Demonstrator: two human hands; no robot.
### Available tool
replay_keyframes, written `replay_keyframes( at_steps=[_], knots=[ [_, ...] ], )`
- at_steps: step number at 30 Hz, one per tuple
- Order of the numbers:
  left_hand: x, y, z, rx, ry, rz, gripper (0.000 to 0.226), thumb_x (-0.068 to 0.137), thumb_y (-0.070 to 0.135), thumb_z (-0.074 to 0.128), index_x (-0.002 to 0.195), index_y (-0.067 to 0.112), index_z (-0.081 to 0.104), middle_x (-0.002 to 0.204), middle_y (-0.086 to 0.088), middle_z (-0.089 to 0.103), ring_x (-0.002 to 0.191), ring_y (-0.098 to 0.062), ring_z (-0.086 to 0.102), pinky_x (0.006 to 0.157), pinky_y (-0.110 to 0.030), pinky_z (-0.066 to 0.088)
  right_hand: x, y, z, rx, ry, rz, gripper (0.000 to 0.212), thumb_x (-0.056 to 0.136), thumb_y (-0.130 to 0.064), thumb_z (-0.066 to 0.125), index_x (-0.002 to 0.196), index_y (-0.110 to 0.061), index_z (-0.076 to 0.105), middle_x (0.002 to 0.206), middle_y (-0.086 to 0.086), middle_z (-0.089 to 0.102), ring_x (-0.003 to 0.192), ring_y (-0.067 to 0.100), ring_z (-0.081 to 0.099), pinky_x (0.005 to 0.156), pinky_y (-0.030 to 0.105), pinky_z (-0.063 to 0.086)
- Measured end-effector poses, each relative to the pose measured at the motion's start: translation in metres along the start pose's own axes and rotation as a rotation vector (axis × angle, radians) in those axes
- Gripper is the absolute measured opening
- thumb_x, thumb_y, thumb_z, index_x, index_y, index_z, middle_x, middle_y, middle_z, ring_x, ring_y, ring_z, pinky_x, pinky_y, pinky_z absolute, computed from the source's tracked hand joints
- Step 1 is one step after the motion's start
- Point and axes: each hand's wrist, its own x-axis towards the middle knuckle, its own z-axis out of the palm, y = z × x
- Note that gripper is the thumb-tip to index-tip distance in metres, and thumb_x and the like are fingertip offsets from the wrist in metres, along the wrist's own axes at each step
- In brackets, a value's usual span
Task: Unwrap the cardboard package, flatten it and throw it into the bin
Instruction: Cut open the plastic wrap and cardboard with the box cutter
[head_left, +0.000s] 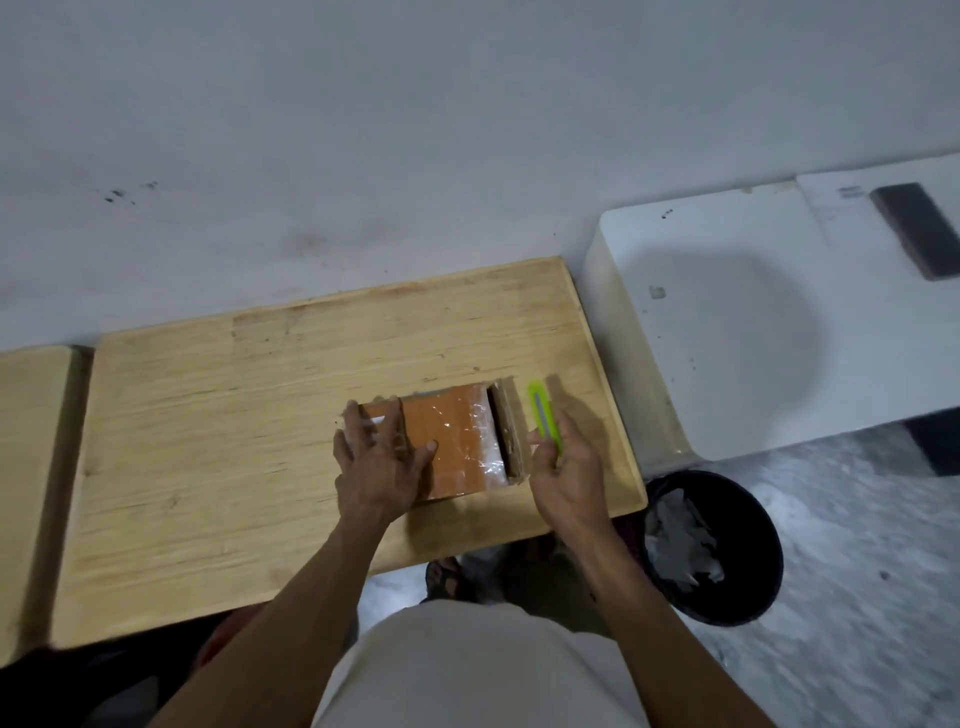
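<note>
A brown cardboard package with shiny clear tape lies on the wooden table, near its right end. One flap on the package's right side stands open. My left hand presses flat on the package's left part, fingers spread. My right hand grips a lime-green utility knife just right of the open flap, its tip pointing away from me. A black round bin stands on the floor, right of the table's near corner, with crumpled pale paper inside.
A white bench-like surface lies right of the table, with a dark flat object at its far end. A second wooden board adjoins the table on the left. A grey wall runs behind. My legs show below the table edge.
</note>
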Motion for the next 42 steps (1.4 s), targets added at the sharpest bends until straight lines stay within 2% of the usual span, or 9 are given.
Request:
replay_keyframes(
  at_steps=[4, 7, 9, 15, 20, 31, 37, 39, 42],
  knots=[
    [-0.002, 0.002, 0.000, 0.011, 0.000, -0.003, 0.083, 0.088, 0.071, 0.050, 0.156, 0.048, 0.009, 0.165, 0.004, -0.020, 0.152, -0.037, -0.006, 0.113, -0.062, 0.032, 0.028, 0.019, 0.008, -0.055, 0.040, 0.012, 0.043, 0.100, -0.018, 0.041, 0.143, -0.024, 0.042, 0.114, 0.006, 0.056, 0.091, 0.018, 0.058, 0.079, 0.038, 0.054],
    [-0.001, 0.002, 0.000, 0.014, -0.005, -0.003, 0.084, 0.087, 0.072, 0.049, 0.156, 0.048, 0.008, 0.165, 0.004, -0.022, 0.152, -0.037, -0.008, 0.114, -0.061, 0.030, 0.049, 0.026, 0.015, -0.153, 0.204, 0.074, 0.025, 0.098, -0.009, 0.048, 0.121, -0.006, 0.058, 0.107, 0.008, 0.047, 0.087, 0.015, 0.049, 0.079, 0.032, 0.047],
    [0.000, 0.002, 0.000, 0.029, -0.005, -0.006, 0.085, 0.086, 0.074, 0.047, 0.156, 0.047, 0.008, 0.165, 0.004, -0.023, 0.153, -0.035, -0.011, 0.116, -0.060, 0.027, 0.060, 0.030, 0.018, -0.207, 0.265, 0.108, 0.017, 0.097, -0.008, 0.052, 0.109, -0.002, 0.062, 0.107, 0.010, 0.049, 0.093, 0.022, 0.053, 0.080, 0.029, 0.044],
    [-0.001, 0.004, 0.000, 0.033, -0.005, -0.016, 0.088, 0.082, 0.078, 0.042, 0.156, 0.048, 0.007, 0.165, 0.004, -0.024, 0.153, -0.035, -0.010, 0.117, -0.061, 0.026, 0.085, 0.043, 0.028, -0.424, 0.290, 0.183, 0.017, 0.088, -0.023, 0.064, 0.100, -0.012, 0.070, 0.103, 0.010, 0.066, 0.108, 0.034, 0.055, 0.094, 0.050, 0.045],
    [0.000, 0.002, 0.001, 0.030, -0.004, -0.025, 0.087, 0.083, 0.077, 0.045, 0.156, 0.050, 0.006, 0.165, 0.006, -0.025, 0.153, -0.037, -0.009, 0.113, -0.064, 0.032, 0.093, 0.049, 0.029, -0.536, 0.243, 0.245, 0.015, 0.086, -0.031, 0.065, 0.094, -0.021, 0.073, 0.102, 0.005, 0.069, 0.112, 0.031, 0.049, 0.099, 0.048, 0.039],
    [0.001, 0.002, 0.003, 0.043, 0.001, -0.020, 0.087, 0.085, 0.076, 0.044, 0.156, 0.050, 0.002, 0.165, 0.006, -0.025, 0.153, -0.037, -0.010, 0.111, -0.065, 0.034, 0.087, 0.059, 0.020, -0.576, 0.221, 0.243, 0.023, 0.091, -0.038, 0.062, 0.101, -0.019, 0.072, 0.101, 0.006, 0.069, 0.107, 0.029, 0.051, 0.089, 0.044, 0.038],
    [0.001, -0.002, 0.002, -0.019, -0.008, 0.004, 0.088, 0.085, 0.079, 0.041, 0.156, 0.049, -0.001, 0.165, 0.006, -0.024, 0.152, -0.034, -0.014, 0.117, -0.062, 0.024, 0.043, 0.037, 0.032, -0.356, 0.120, -0.097, 0.019, 0.091, -0.022, 0.064, 0.108, -0.014, 0.071, 0.099, 0.003, 0.073, 0.099, 0.021, 0.063, 0.088, 0.040, 0.050],
    [-0.002, -0.007, 0.000, -0.085, 0.048, 0.055, 0.087, 0.086, 0.079, 0.041, 0.157, 0.046, 0.004, 0.166, 0.004, -0.018, 0.153, -0.031, -0.011, 0.119, -0.058, 0.020, 0.024, 0.032, 0.041, -0.390, 0.048, -0.146, 0.025, 0.092, -0.025, 0.065, 0.115, -0.017, 0.069, 0.105, 0.001, 0.073, 0.106, 0.022, 0.061, 0.090, 0.041, 0.051],
    [-0.014, -0.021, -0.002, -0.114, 0.150, 0.130, 0.080, 0.089, 0.071, 0.038, 0.157, 0.036, 0.017, 0.167, -0.002, 0.004, 0.152, -0.032, 0.007, 0.112, -0.058, 0.033, 0.009, 0.034, 0.049, -0.508, 0.001, -0.097, 0.037, 0.093, -0.032, 0.062, 0.128, -0.019, 0.062, 0.116, 0.001, 0.071, 0.117, 0.024, 0.054, 0.093, 0.038, 0.046]
  ],
)
